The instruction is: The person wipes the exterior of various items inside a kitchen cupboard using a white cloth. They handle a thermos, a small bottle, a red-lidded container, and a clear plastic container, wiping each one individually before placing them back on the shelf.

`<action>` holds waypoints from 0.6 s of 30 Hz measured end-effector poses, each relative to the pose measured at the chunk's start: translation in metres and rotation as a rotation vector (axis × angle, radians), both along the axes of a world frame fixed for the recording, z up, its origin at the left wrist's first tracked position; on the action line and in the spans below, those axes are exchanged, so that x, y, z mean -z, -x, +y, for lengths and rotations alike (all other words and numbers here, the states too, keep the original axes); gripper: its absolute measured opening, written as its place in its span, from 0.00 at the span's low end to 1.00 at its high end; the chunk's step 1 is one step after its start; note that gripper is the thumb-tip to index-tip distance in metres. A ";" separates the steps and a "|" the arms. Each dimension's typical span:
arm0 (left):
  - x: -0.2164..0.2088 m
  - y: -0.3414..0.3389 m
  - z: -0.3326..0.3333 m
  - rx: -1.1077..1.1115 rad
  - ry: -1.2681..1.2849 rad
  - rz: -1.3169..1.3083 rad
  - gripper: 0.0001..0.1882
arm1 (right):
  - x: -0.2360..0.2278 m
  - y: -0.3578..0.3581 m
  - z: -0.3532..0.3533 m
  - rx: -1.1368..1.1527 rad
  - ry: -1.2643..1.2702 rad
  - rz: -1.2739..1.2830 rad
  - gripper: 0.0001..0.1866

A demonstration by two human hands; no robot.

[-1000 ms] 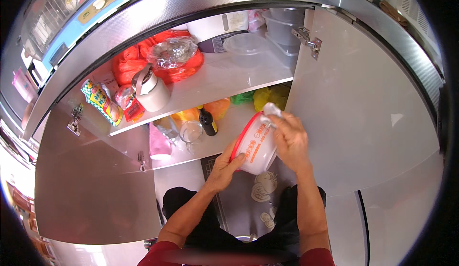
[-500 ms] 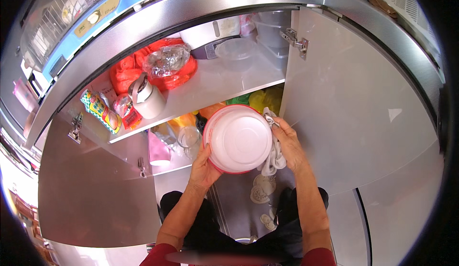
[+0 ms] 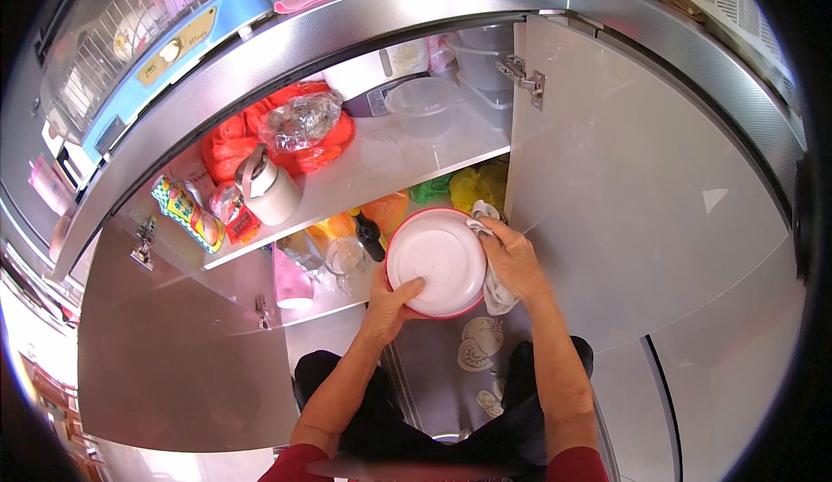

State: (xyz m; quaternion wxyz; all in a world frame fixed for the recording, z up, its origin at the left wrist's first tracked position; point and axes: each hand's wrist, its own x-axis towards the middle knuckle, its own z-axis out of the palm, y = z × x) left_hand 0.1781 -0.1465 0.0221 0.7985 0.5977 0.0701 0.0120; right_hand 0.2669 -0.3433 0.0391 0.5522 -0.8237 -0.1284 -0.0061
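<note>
A white bowl [image 3: 442,257] with a red rim is held in front of the open cupboard, its inside facing up. My left hand [image 3: 387,307] grips its lower left side, the thumb lying over the rim on the inner surface and the fingers hidden beneath. At the right rim, my right hand [image 3: 515,262] is closed on a crumpled white cloth [image 3: 497,296], which touches the bowl's edge and hangs below the hand.
The upper shelf [image 3: 373,166] bears a light vacuum jug [image 3: 276,194], a red plastic bag [image 3: 321,153] and clear plastic tubs [image 3: 425,109]. Below stand a pink container [image 3: 291,278] and a glass jar [image 3: 344,257]. Cupboard doors [image 3: 641,187] stand open on both sides.
The bowl has turned over from its underside to its inside and shifted slightly down. My left thumb has moved onto its inner surface. The cloth stays at the right rim.
</note>
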 end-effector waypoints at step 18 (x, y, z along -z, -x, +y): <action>0.012 -0.014 0.012 -0.142 0.825 -0.035 0.36 | 0.030 0.079 0.074 -0.037 0.410 -1.007 0.10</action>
